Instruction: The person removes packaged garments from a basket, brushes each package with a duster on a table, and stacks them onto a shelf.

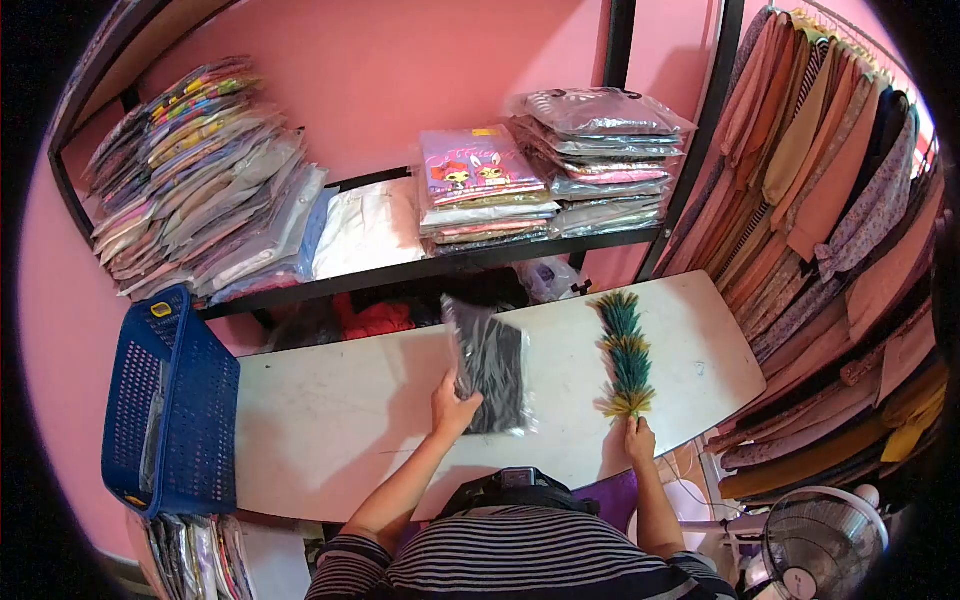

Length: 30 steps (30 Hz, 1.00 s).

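Observation:
A dark garment in a clear plastic bag (493, 375) is held at its lower left edge by my left hand (455, 405), over the middle of the white table (330, 400). My left fingers are closed on it. To the right, my right hand (640, 440) grips the lower end of a green and yellow bristly duster (627, 355), which points away from me across the table.
A blue perforated basket (205, 400) stands at the table's left end. Behind, a black-framed shelf (400, 268) carries stacks of bagged clothes (210, 190). Garments hang on a rack (800, 200) at the right, above a fan (825, 545) at lower right.

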Each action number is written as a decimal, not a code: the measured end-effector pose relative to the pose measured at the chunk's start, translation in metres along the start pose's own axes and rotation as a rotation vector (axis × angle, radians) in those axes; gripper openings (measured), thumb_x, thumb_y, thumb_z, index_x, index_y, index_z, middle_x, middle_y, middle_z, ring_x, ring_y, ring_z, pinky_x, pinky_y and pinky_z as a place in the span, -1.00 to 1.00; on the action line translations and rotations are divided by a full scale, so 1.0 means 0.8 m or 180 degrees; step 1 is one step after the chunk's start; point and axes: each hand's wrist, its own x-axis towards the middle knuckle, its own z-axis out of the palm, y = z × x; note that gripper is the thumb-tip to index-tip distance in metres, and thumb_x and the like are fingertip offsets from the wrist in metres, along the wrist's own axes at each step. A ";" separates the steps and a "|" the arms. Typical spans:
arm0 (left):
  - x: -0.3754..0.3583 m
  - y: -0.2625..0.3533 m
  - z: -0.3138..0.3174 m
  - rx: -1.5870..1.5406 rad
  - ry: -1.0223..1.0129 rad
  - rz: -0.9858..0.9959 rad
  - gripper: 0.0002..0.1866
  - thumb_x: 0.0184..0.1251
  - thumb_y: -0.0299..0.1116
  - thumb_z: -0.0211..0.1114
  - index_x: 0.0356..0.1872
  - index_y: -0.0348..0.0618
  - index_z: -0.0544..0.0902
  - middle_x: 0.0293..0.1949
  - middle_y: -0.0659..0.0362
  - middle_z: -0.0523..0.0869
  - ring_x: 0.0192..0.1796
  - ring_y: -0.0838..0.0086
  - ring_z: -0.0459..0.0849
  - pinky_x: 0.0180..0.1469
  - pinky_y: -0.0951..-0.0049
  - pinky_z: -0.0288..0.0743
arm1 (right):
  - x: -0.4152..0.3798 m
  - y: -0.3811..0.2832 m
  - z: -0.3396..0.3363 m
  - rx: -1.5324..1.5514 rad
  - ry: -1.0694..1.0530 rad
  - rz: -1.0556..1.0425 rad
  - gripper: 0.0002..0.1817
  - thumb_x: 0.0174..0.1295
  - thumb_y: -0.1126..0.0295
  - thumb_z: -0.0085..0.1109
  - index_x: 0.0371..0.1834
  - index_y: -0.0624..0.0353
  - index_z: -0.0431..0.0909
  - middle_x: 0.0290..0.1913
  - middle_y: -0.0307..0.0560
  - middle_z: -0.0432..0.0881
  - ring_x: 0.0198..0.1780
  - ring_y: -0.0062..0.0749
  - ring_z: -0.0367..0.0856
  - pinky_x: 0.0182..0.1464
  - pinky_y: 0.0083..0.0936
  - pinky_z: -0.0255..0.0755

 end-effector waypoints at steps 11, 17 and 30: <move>-0.069 -0.032 0.022 0.0783 -0.2029 0.1246 -0.54 -0.06 -0.46 0.20 -0.02 -0.22 0.43 0.09 -0.05 0.39 0.14 0.13 0.34 0.12 0.20 0.24 | 0.003 0.002 0.005 0.0347 0.0168 -0.0130 -0.59 0.23 0.08 -0.21 -0.37 0.28 0.38 -0.48 0.36 0.48 -0.37 0.28 0.45 -0.35 -0.05 0.29; -0.069 -0.081 -0.020 0.1504 -0.0227 0.0861 -0.63 0.06 -0.44 0.12 -0.03 -0.20 0.47 0.15 -0.07 0.32 0.19 0.09 0.28 0.17 0.19 0.17 | -0.048 -0.110 -0.013 0.0180 -0.0501 -0.0677 -0.65 0.21 0.11 -0.16 -0.20 0.19 0.38 -0.54 0.32 0.49 -0.44 0.23 0.47 -0.42 -0.01 0.31; -0.041 -0.093 -0.022 0.1244 -0.0661 0.0817 -0.61 0.08 -0.38 0.15 0.00 -0.09 0.41 -0.04 0.04 0.47 0.11 0.20 0.34 0.20 0.18 0.08 | 0.009 -0.060 0.022 -0.0175 -0.0548 -0.0109 -0.55 0.20 -0.02 -0.21 -0.32 0.20 0.39 -0.48 0.31 0.51 -0.34 0.24 0.48 -0.33 -0.03 0.33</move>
